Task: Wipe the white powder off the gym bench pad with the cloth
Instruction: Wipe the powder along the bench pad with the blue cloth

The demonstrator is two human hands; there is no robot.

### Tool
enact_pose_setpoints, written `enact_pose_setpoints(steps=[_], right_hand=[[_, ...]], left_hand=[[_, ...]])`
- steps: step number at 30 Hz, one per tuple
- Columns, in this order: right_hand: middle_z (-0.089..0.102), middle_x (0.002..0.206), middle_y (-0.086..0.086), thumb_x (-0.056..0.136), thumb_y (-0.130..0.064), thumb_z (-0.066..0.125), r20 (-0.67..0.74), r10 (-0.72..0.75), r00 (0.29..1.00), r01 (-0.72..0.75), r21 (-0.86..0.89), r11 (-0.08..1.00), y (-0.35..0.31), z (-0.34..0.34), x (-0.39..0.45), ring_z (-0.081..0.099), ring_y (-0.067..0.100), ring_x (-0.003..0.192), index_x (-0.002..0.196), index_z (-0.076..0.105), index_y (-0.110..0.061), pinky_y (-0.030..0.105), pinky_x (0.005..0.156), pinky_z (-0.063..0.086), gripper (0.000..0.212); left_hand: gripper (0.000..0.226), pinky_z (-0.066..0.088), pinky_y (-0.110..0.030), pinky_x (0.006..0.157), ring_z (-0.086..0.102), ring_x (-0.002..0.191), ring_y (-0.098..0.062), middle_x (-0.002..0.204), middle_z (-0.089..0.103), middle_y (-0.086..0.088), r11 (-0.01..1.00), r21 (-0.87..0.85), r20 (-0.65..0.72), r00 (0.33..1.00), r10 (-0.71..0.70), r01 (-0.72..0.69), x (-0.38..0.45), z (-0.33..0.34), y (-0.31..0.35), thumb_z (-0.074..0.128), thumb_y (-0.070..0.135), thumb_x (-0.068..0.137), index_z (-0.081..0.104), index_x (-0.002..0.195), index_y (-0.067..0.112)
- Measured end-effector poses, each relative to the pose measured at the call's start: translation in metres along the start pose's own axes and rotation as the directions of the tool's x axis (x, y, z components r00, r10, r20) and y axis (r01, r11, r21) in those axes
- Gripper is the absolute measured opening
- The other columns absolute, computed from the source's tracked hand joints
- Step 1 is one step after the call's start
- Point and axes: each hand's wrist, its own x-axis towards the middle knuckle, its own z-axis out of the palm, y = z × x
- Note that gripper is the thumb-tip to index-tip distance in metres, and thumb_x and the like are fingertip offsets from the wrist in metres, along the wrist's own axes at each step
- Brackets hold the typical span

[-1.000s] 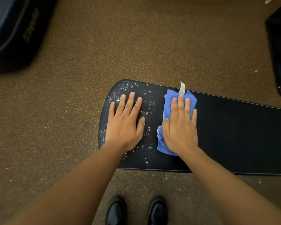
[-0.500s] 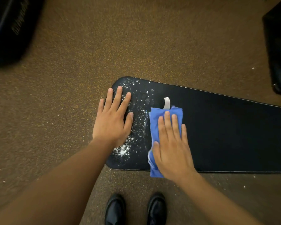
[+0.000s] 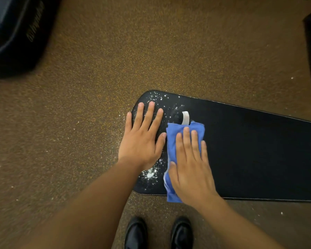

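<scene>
Seemingly mid-wipe, the head view looks straight down on a black gym bench pad (image 3: pixel 250 150) that runs from the middle of the frame out to the right edge, over brown speckled flooring (image 3: pixel 97 78). White powder (image 3: pixel 150 172) lies only at the pad's rounded left end — a thicker clump near the front edge and fine specks scattered along the far corner; the long stretch to the right looks clean. The right hand (image 3: pixel 190 164) lies flat on a folded blue cloth (image 3: pixel 174 139), fingers straight and close together, pressing it down rather than gripping it. The cloth crosses the pad from a white tag (image 3: pixel 185 118) at its far end to the front edge, where it hangs slightly over. The left hand (image 3: pixel 142 139) rests palm down just beside the cloth, fingers spread and empty, on the powdered end; its thumb nearly touches the cloth's edge. Two black shoes (image 3: pixel 158 234) show at the bottom, and a dark padded object (image 3: pixel 13 33) fills the top left corner.

I judge the wipe to be in its last stretch. The next move calls for lifting the left hand clear — it covers part of the dusty patch — and sweeping the cloth leftward over the clump and the far specks, off the rounded end.
</scene>
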Motion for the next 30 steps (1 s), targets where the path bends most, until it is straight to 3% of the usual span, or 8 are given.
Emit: enact_pose_setpoints(steps=[7,11,15,18,20,22,25,30], right_hand=[[0.006,0.161,0.024,0.089,-0.037,0.017,-0.041,0.238,0.970,-0.236,0.056,0.970,0.005,-0.010,0.090,0.003,0.039,0.149,0.152,0.013,0.003,0.056,0.120,0.010,0.074],[0.010,0.161,0.024,0.095,-0.034,0.023,-0.021,0.082,0.996,-0.082,0.027,0.996,-0.018,-0.004,0.031,0.006,0.038,0.150,0.152,0.017,0.004,0.056,0.119,0.015,0.069],[0.015,0.161,0.020,0.094,-0.034,0.027,0.011,-0.051,0.999,0.051,0.014,0.999,0.008,0.000,-0.015,0.011,0.035,0.150,0.152,0.023,0.002,0.054,0.117,0.018,0.067],[0.015,0.161,0.021,0.093,-0.035,0.024,0.002,0.091,0.996,-0.091,0.007,0.996,0.029,-0.006,0.030,0.011,0.037,0.149,0.151,0.021,0.003,0.057,0.118,0.019,0.070],[0.005,0.162,0.021,0.092,-0.035,0.018,-0.006,0.226,0.974,-0.225,0.049,0.973,0.030,-0.014,0.075,0.003,0.037,0.150,0.152,0.014,0.003,0.057,0.119,0.012,0.071],[-0.005,0.163,0.019,0.093,-0.035,0.016,0.015,0.267,0.964,-0.267,0.065,0.961,0.025,-0.017,0.110,-0.005,0.035,0.150,0.153,0.005,0.000,0.055,0.120,0.004,0.071],[0.002,0.163,0.019,0.093,-0.035,0.016,-0.020,0.187,0.982,-0.187,0.024,0.982,0.015,-0.014,0.104,0.000,0.035,0.150,0.154,0.009,0.000,0.055,0.120,0.008,0.070],[0.009,0.162,0.019,0.094,-0.034,0.025,0.041,-0.075,0.996,0.075,0.007,0.997,0.016,-0.005,-0.006,0.005,0.035,0.150,0.153,0.016,0.000,0.057,0.117,0.022,0.069]], left_hand=[[0.063,0.001,-0.050,0.121,-0.009,0.151,-0.026,0.165,0.000,-0.003,1.000,-0.014,-0.009,1.000,-0.021,0.021,0.000,0.000,0.001,0.014,0.045,0.099,0.010,0.157,0.022],[0.061,0.003,-0.050,0.121,-0.007,0.151,-0.026,0.165,0.002,-0.004,1.000,-0.014,-0.012,1.000,-0.013,0.012,0.001,-0.001,0.000,0.013,0.040,0.098,0.011,0.157,0.022],[0.060,0.001,-0.049,0.121,-0.010,0.151,-0.024,0.165,-0.001,-0.002,1.000,-0.016,-0.008,1.000,-0.013,0.013,0.000,-0.001,0.000,0.015,0.040,0.100,0.008,0.157,0.024],[0.060,0.000,-0.048,0.121,-0.010,0.151,-0.024,0.165,-0.002,-0.002,1.000,-0.015,-0.005,1.000,-0.021,0.021,0.000,-0.002,0.000,0.015,0.041,0.099,0.008,0.157,0.024],[0.061,-0.001,-0.048,0.121,-0.012,0.150,-0.023,0.165,-0.003,-0.001,1.000,-0.012,-0.005,1.000,-0.024,0.024,-0.001,-0.002,0.000,0.013,0.041,0.099,0.006,0.157,0.025],[0.060,-0.002,-0.048,0.121,-0.013,0.150,-0.022,0.165,-0.004,-0.001,1.000,-0.014,-0.009,1.000,-0.023,0.023,-0.001,-0.002,0.001,0.012,0.041,0.099,0.006,0.157,0.025],[0.061,-0.001,-0.047,0.122,-0.010,0.151,-0.022,0.165,-0.001,0.000,0.999,-0.035,-0.018,0.999,-0.026,0.025,0.000,-0.002,0.000,0.013,0.040,0.098,0.009,0.157,0.024],[0.060,0.001,-0.048,0.122,-0.010,0.151,-0.022,0.165,0.000,0.000,0.999,-0.032,-0.018,1.000,-0.021,0.021,0.000,0.000,-0.002,0.016,0.039,0.100,0.009,0.157,0.024]])
